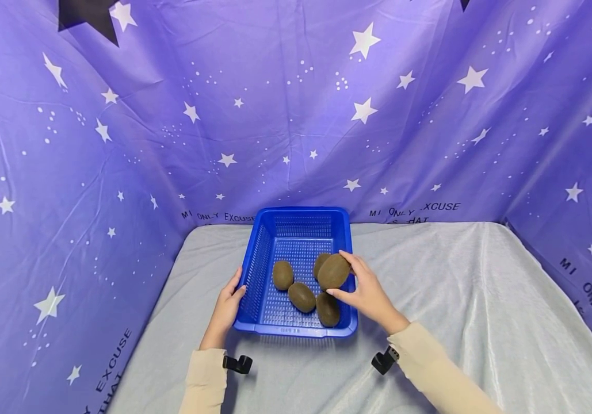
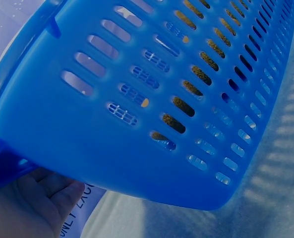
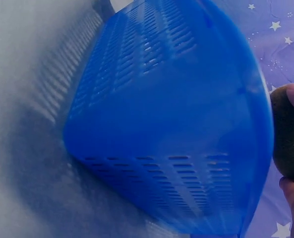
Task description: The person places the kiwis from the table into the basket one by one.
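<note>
A blue plastic basket (image 1: 301,330) with slotted walls stands on the cloth-covered table. My left hand (image 1: 226,307) grips its left rim, with the thumb over the edge; the left wrist view shows curled fingers (image 2: 60,196) under the rim. Above the right side of the basket, my right hand (image 1: 370,292) pinches a kiwi (image 1: 334,272) between thumb and fingers. In the right wrist view this kiwi (image 3: 288,139) is above the rim. Several more brown kiwis lie on the basket floor, among them a left one (image 1: 282,275) and a middle one (image 1: 302,297). The held kiwi partly hides another.
A pale grey cloth (image 1: 446,287) covers the table around the basket. Purple curtains (image 1: 296,132) with white stars hang behind and at both sides. The basket's far end is close to the back curtain. Each wrist wears a small black camera (image 1: 237,364).
</note>
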The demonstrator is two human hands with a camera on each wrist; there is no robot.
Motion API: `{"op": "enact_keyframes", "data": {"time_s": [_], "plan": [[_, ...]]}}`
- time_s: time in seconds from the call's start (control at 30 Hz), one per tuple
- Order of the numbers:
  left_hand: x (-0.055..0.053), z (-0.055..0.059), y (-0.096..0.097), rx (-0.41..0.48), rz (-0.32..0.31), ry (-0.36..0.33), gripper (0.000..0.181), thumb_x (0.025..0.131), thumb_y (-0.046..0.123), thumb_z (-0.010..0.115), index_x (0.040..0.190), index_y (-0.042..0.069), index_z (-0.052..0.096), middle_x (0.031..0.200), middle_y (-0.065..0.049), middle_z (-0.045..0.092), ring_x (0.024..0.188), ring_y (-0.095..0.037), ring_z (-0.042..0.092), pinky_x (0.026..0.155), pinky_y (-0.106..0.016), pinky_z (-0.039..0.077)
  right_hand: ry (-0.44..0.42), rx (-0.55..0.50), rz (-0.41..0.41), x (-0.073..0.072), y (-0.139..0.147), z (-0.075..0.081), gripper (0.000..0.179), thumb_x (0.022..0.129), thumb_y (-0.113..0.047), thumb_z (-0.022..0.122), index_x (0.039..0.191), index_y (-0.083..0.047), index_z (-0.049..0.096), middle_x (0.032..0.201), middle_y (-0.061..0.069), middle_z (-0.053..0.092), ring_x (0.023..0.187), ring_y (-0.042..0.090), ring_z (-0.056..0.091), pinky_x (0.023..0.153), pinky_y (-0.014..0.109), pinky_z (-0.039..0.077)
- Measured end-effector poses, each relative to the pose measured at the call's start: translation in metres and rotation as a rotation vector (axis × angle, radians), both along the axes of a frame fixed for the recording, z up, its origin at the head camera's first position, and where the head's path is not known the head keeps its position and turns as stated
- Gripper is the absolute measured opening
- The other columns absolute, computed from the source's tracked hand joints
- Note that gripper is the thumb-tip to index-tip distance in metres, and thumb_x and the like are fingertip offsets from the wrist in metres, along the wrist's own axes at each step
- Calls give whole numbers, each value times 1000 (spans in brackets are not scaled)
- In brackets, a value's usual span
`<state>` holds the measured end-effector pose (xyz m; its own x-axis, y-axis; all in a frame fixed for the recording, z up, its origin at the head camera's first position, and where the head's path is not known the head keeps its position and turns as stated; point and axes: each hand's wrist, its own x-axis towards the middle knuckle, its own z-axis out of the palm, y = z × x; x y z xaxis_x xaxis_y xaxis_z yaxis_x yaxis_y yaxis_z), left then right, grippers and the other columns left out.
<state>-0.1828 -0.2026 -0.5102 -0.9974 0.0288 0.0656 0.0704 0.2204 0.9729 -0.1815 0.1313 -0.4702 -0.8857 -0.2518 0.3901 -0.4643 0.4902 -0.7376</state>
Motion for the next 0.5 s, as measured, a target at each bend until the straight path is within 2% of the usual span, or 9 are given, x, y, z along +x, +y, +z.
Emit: {"op": "enact_keyframes", "data": {"time_s": [0.17, 0.3, 0.4, 0.5], "plan": [[2, 6, 1, 20, -11, -17, 53, 97, -1, 39, 147, -5, 21, 153, -21, 17, 142, -34, 12, 116, -47, 9, 18, 1, 20, -2, -4, -5, 83, 73, -26, 82, 141, -4, 38, 135, 17, 47, 115, 29, 53, 94, 44, 48], [8, 21, 5, 33, -13, -35, 53, 96, -4, 39, 145, -9, 21, 152, -24, 17, 142, -37, 12, 116, -48, 10, 13, 2, 30, -3, -5, -8, 84, 74, -27, 81, 141, -3, 37, 137, 17, 45, 115, 28, 53, 93, 46, 48], [14, 32, 8, 11, -11, -37, 52, 96, -4, 38, 144, -11, 20, 151, -26, 17, 141, -38, 13, 116, -48, 11, 8, -8, 39, -5, -6, -9, 81, 75, -25, 80, 141, -3, 38, 137, 16, 45, 115, 29, 53, 94, 46, 48], [15, 36, 9, -8, -9, -40, 52, 96, -4, 38, 144, -11, 20, 151, -26, 18, 141, -38, 13, 116, -47, 12, 13, -61, 46, -6, -6, -9, 74, 77, -16, 78, 139, -1, 39, 134, 18, 48, 115, 33, 53, 95, 45, 47]]}}
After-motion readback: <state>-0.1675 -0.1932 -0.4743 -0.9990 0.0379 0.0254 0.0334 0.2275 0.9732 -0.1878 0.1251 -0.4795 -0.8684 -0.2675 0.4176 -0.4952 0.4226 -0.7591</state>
